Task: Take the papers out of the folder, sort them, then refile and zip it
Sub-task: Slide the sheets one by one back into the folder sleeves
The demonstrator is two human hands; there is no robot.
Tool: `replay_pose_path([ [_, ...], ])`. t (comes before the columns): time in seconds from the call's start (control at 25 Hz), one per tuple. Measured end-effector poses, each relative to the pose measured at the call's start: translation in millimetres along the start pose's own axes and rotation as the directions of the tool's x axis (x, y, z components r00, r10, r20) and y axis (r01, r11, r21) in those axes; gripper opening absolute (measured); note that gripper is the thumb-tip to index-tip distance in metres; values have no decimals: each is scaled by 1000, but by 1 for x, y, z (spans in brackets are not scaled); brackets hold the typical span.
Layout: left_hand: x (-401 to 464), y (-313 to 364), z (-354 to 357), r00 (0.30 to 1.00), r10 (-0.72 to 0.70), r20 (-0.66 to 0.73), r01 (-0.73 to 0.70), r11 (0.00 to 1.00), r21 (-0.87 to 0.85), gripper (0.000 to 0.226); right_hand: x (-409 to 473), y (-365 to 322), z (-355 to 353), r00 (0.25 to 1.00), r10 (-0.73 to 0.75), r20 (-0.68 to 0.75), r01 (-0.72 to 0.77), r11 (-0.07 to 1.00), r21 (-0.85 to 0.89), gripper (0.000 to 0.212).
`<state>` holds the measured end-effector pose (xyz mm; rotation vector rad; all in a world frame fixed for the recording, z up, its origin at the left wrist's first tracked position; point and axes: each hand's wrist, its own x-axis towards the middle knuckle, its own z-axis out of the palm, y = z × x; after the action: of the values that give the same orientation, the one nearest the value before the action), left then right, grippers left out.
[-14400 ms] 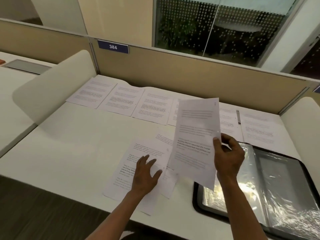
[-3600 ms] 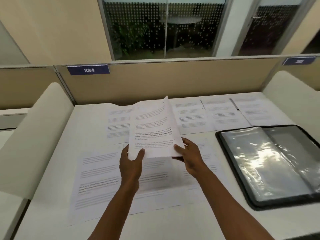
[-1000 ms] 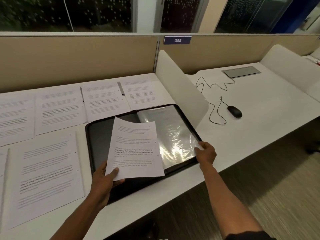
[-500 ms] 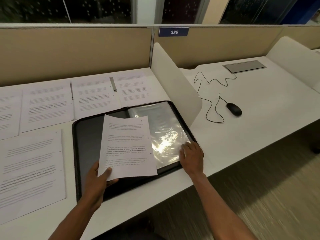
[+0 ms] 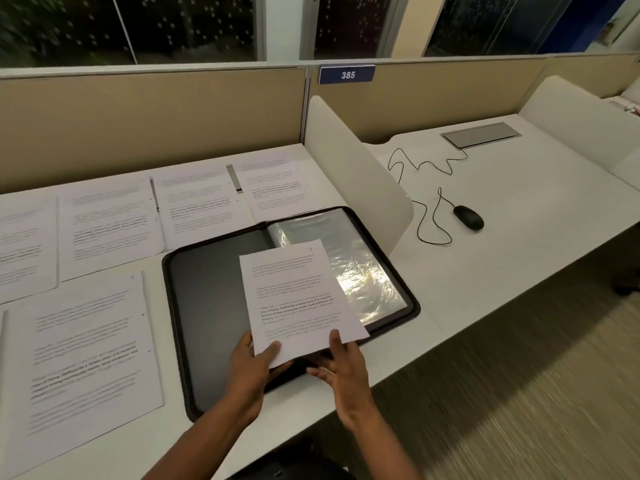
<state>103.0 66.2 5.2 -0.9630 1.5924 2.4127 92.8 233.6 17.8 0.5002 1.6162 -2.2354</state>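
A black zip folder (image 5: pixel 207 306) lies open on the white desk, its clear plastic sleeves (image 5: pixel 349 258) on the right half. Above it I hold one printed sheet (image 5: pixel 298 296). My left hand (image 5: pixel 252 372) pinches the sheet's lower left edge, thumb on top. My right hand (image 5: pixel 343 368) holds its lower right edge, thumb on the paper and fingers underneath. Several more printed sheets (image 5: pixel 194 202) lie in a row along the back partition, and another sheet (image 5: pixel 86 355) lies at the near left.
A curved white divider (image 5: pixel 353 168) stands just right of the folder. Beyond it on the neighbouring desk lie a black mouse (image 5: pixel 468 217) with a looping cable and a grey cable hatch (image 5: pixel 481 135). A beige partition (image 5: pixel 156 116) runs along the back. The desk's front edge is near my wrists.
My right hand left the folder's plastic sleeve and came to the sheet's lower right edge. The sheet now sits over the middle of the folder, held by both hands.
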Motion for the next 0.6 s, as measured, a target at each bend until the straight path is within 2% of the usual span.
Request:
replay_pose_path([
  [0.08,-9,-1,9,995,23,94,-35,991,127,41,3,3,6,993,-18,-114,14,999,-38,43],
  [0.16,-17,4,16,976,69,206,-121,960,252,43,4,-4,3,970,15,-242,-13,1000,10,44],
  [0.24,-20,8,8,889,7,458,-224,879,420,54,-8,-10,-11,927,12,-374,4,999,42,43],
  [0.28,-14,12,3,831,-20,555,-302,823,482,64,-9,-16,-22,925,2,-381,28,997,74,42],
  [0.32,-6,13,-1,777,-50,627,-377,760,529,73,-15,-21,-33,927,-4,-376,51,992,115,41],
  [0.36,3,15,-1,754,-68,653,-453,666,592,76,-18,-26,-44,927,-3,-374,61,988,143,41],
  [0.4,14,15,3,759,-45,649,-526,546,652,71,-20,-31,-57,928,1,-372,63,985,160,41],
  [0.48,32,14,22,788,94,608,-600,337,726,50,-24,-40,-78,934,11,-357,58,981,183,41],
  [0.52,34,14,37,780,177,600,-626,249,739,44,-27,-43,-89,937,21,-348,48,981,190,42],
  [0.56,35,14,53,760,218,613,-648,166,744,43,-29,-44,-103,936,25,-351,44,981,187,43],
  [0.6,34,15,68,753,228,617,-651,127,748,46,-32,-47,-116,933,29,-357,43,981,191,45],
])
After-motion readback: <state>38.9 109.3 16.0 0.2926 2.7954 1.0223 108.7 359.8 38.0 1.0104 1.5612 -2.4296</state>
